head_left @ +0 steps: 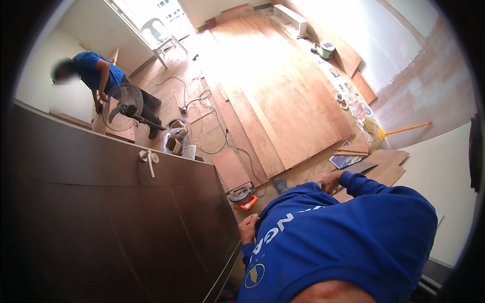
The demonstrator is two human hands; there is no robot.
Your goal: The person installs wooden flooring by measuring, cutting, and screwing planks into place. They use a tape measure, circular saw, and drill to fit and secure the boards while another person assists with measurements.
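Note:
My left hand (247, 229) hangs low at my side, near the edge of the dark brown door (101, 202). Its fingers are curled in, and whatever they may hold is hidden. In front of my right hip is my right hand (331, 182), partly covered by my blue sleeve; its fingers are too hidden to read. Beside that hand lie a dark thin sheet (361, 168) and stacked brown boards (384, 166). A power saw with an orange handle (244, 201) sits on the floor, ahead of my left hand.
Large plywood sheets (298, 116) cover the floor ahead. A black cable (218, 121) snakes along their left side. At the left, a co-worker in blue (101, 73) bends behind a fan (129, 108). A yellow-handled broom (404, 130), tape rolls (342, 100) and a bucket (327, 48) stand right.

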